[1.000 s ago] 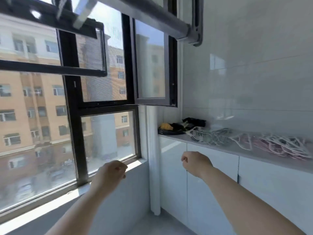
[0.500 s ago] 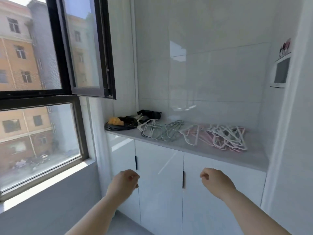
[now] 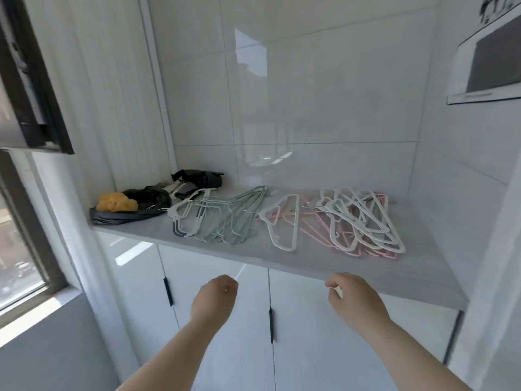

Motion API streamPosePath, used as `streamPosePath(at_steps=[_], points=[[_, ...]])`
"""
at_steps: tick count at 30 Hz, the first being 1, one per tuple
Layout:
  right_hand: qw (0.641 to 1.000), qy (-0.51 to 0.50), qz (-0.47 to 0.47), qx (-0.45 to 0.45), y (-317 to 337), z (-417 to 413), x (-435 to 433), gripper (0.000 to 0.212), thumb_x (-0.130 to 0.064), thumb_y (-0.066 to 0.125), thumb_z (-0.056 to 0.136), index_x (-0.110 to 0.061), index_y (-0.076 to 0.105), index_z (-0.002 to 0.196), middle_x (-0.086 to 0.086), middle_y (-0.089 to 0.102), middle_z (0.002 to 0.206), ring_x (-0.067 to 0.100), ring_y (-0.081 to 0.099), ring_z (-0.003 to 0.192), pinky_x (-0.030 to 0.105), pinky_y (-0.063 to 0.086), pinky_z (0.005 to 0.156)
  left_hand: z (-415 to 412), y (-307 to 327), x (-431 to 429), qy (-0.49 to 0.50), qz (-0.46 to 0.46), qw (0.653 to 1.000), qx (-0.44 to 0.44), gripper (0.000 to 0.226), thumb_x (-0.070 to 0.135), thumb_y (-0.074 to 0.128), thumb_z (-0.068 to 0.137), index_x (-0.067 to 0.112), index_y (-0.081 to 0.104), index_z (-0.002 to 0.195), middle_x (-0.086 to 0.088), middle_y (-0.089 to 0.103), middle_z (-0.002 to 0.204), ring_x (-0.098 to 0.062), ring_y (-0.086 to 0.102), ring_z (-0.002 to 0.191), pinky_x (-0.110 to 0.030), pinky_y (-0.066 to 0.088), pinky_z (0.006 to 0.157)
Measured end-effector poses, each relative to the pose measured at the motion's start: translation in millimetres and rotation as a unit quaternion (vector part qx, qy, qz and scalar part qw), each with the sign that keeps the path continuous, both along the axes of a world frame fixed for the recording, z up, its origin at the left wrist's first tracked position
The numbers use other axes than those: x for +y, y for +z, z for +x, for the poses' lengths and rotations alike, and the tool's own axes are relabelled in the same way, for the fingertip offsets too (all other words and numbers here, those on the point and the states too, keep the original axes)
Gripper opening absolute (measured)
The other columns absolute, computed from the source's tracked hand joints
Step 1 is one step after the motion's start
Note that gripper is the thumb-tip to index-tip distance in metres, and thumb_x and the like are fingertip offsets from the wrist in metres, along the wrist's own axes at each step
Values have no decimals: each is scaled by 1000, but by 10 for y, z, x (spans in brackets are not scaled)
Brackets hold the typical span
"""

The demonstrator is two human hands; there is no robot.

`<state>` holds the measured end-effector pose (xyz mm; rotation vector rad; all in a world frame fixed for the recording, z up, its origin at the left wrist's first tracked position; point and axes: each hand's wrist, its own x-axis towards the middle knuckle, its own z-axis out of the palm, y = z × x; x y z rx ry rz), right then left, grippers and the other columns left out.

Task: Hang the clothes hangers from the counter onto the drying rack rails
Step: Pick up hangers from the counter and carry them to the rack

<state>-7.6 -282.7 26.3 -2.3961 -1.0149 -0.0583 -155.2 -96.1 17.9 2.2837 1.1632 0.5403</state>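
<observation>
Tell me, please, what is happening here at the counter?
A person faces the counter, left hand and right hand both curled near its front edge, holding nothing. Green hangers, a single white hanger and a pink-and-white pile lie on it, untouched. No drying rack is in view.

The view has swung off the window point(image 3: 19, 244), now only a strip left of the counter point(image 3: 310, 261), and the overhead rail is out of sight. The counter has come much closer, its hangers point(image 3: 363, 218) now spread wide across it. The left hand point(image 3: 215, 299) and right hand point(image 3: 352, 300), earlier well below it, have risen to its front edge.
</observation>
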Motion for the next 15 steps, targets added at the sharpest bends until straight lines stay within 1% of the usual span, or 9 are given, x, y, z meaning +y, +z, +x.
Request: streamPosePath(at_steps=[3,5,8,10,11,12,13,14,15], points=[[999,-12,23,-23,-86,309,315,25,-16,43,94,-14,57,115,-5,58,119,14,45,115,22,36,84,434,-15,338,-16,48,999,-10,27,22,41,95,21,58,116,4,55,122,-17,54,108,-23,40,83],[998,-17,46,-36,-136,485,467,25,-15,44,94,-14,57,115,-4,58,118,16,45,116,21,35,84,687,0,540,-33,103,994,4,34,23,38,97,20,47,129,3,44,138,-17,43,125,-26,31,102],[997,-8,62,-48,-214,715,648,28,-16,45,94,-16,55,120,-4,56,122,16,43,120,21,33,93,944,-97,762,-58,144,983,96,46,29,27,99,20,22,143,3,18,153,-14,14,142,-28,8,114],[997,1,42,-67,-211,826,815,26,-15,53,90,-14,58,116,-2,60,115,19,50,115,25,36,93,1030,-234,860,-70,125,978,153,55,45,16,96,22,11,146,5,6,156,-11,1,144,-31,0,116],[994,13,55,-91,-207,879,916,22,-13,63,83,-12,64,105,1,65,102,25,59,103,30,44,87,1049,-293,884,-68,114,977,164,69,57,3,87,23,8,147,6,2,156,-10,-3,144,-32,-3,116],[991,26,78,-106,-226,941,1023,19,-12,73,70,-10,67,89,2,68,85,28,65,84,34,52,72,1066,-331,898,-66,113,978,164,89,66,-12,70,24,5,147,8,-1,156,-9,-6,143,-33,-6,115],[987,40,93,-123,-260,992,1133,21,-16,78,59,-11,67,76,2,67,71,27,66,67,33,53,58,1080,-345,909,-65,110,977,169,107,70,-23,53,25,3,147,8,-3,156,-8,-7,143,-33,-7,115],[985,56,89,-136,-267,1014,1240,23,-23,79,53,-12,66,69,1,65,66,25,65,59,32,53,51,1085,-352,924,-65,105,976,177,123,75,-30,39,26,2,146,9,-4,155,-8,-8,143,-33,-8,115],[985,66,71,-141,-265,1028,1343,24,-33,74,54,-14,66,68,-1,65,65,22,65,58,30,53,50,1084,-349,941,-66,98,975,186,137,79,-38,25,27,1,146,9,-5,155,-8,-9,143,-33,-9,115]])
